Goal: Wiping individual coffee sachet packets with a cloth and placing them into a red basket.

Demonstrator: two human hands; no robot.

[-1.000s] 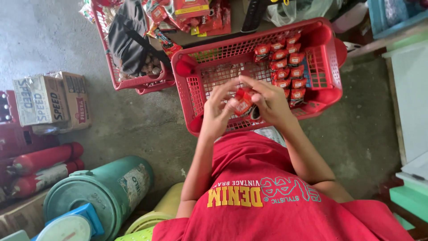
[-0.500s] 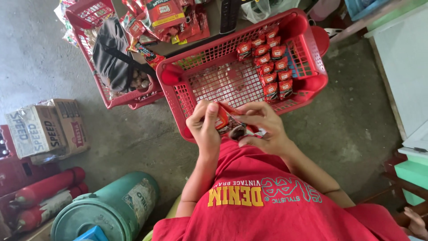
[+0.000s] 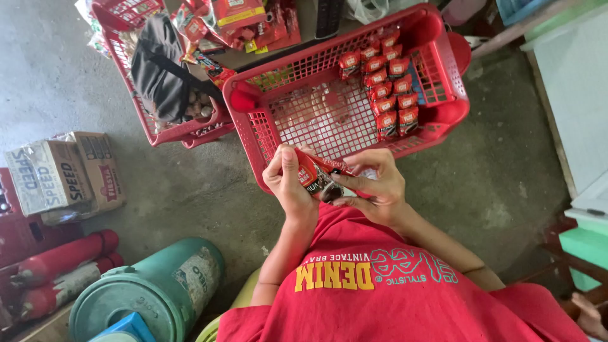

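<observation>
Shirt: a red T-shirt (image 3: 392, 297) with yellow and pink lettering fills the bottom of the view, closest to the camera
Left hand: the left hand (image 3: 290, 183) is curled round the left end of a small red packet (image 3: 316, 177), thumb laid along its face, fingers behind
Right hand: the right hand (image 3: 373, 187) pinches the other end of the same packet between thumb and fingertips, palm turned toward the body
Packet: held level just above the chest and just in front of the near wall of the basket, touching both hands; its dark printed face is partly hidden by the thumbs
Step in hand: judged from the two-handed grip, the packet is being handled or straightened before it goes among the others, not yet set down
Basket: a red mesh basket (image 3: 253, 101) stands on the floor just beyond the hands, its middle bare
Rows: small red packets (image 3: 389, 88) stand in two neat columns against the basket's right side
Next move calls for: carrying the held packet forward over the near rim and lining it up beside the columns, upright like them, with one hand freed
Left of the body: a green drum (image 3: 158, 291), red cylinders (image 3: 60, 259) and cardboard boxes (image 3: 57, 171) sit on the concrete
Farthest: a second red basket (image 3: 183, 130) holds a dark bag (image 3: 158, 69), with loose red snack packs (image 3: 240, 19) past it
</observation>
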